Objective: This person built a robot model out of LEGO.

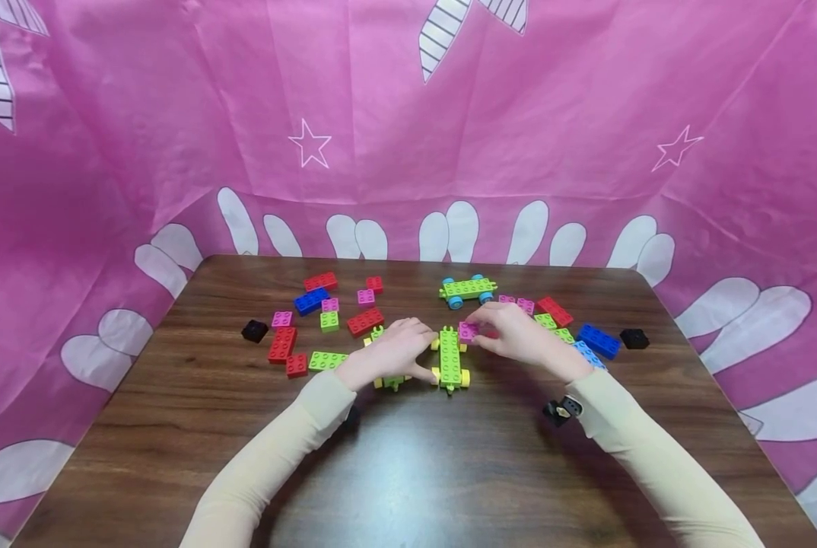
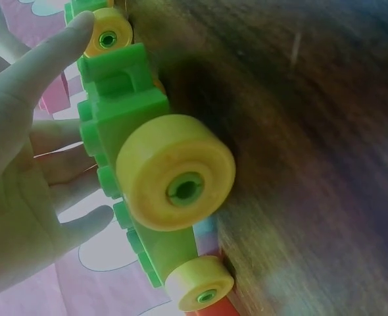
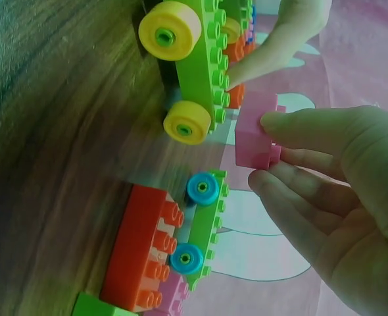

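Observation:
My right hand point(image 1: 511, 333) pinches a small pink brick point(image 3: 253, 131) between thumb and fingertips, beside the far right wheel of a lime-green wheeled base point(image 1: 449, 358) with yellow wheels. In the right wrist view the brick is held clear of the table, studs toward the palm. My left hand point(image 1: 399, 348) lies over a second lime-green base point(image 1: 392, 383) with yellow wheels and hides much of it. Its thumb reaches the near left wheel of the first base; in the left wrist view the thumb overlaps that yellow wheel point(image 2: 108, 33), with the fingers loosely extended.
A lime-green base with blue wheels point(image 1: 468, 288) stands farther back. Red, blue, green and pink bricks lie at left, such as a red brick point(image 1: 282, 345), and at right, such as a blue brick point(image 1: 599, 341). A red brick point(image 3: 135, 247) lies near the right hand.

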`<state>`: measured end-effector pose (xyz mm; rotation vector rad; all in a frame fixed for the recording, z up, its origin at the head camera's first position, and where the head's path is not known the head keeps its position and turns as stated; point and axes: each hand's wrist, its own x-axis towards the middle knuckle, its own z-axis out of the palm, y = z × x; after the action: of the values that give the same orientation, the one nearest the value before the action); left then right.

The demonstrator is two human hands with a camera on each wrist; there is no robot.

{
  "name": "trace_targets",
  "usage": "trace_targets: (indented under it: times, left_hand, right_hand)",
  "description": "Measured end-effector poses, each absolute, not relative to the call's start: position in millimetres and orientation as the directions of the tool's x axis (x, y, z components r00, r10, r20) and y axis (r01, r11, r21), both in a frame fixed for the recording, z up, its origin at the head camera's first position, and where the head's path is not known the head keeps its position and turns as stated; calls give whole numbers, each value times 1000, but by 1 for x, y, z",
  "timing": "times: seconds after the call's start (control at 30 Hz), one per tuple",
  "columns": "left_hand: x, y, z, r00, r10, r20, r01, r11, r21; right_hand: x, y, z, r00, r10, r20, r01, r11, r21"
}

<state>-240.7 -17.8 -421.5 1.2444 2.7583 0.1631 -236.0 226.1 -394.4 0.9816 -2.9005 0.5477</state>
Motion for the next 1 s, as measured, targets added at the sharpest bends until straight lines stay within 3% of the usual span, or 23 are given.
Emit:
trace_targets:
  times: [1.0]
  left_hand:
    - [-243,-20,-423,-664,746,-53,726,660,190]
  right_hand:
    - [-231,214,-406,-802,-585,119,-579,713,-395]
